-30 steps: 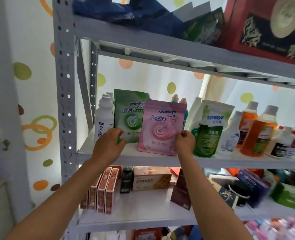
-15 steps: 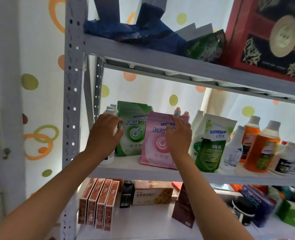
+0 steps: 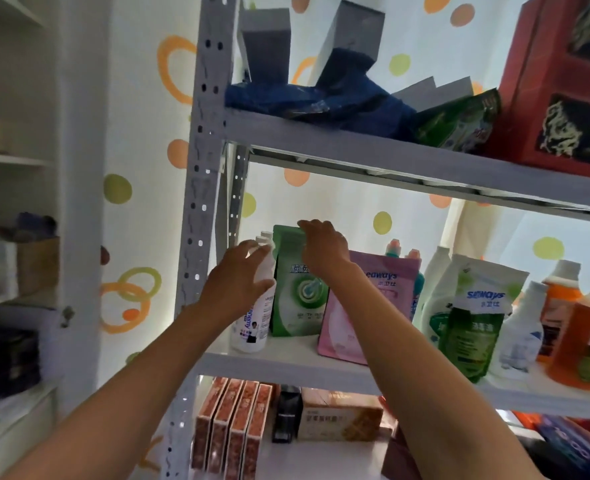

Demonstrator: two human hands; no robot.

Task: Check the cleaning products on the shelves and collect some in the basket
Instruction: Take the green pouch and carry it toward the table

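Note:
A green detergent pouch [image 3: 298, 296] stands on the middle shelf [image 3: 286, 362] of a grey metal rack. My right hand [image 3: 323, 249] reaches over its top edge, fingers curled down onto the pouch's top. To its left a white bottle [image 3: 255, 327] stands upright, and my left hand [image 3: 239, 280] wraps its fingers around the bottle's upper part. A pink pouch [image 3: 383, 292] leans just right of the green one, partly hidden by my right forearm. No basket shows in this view.
Further right stand a green-white refill pouch [image 3: 473, 323], white bottles [image 3: 522, 334] and orange bottles [image 3: 584, 341]. The lower shelf holds brown boxes [image 3: 233, 427]. Blue bags [image 3: 321, 102] and a red box [image 3: 560, 81] sit on the top shelf. The rack's upright post [image 3: 200, 202] is close left.
My right hand left the pink pouch and moved left and up to the green pouch's top. My left hand rose onto the white bottle. The view tilted upward.

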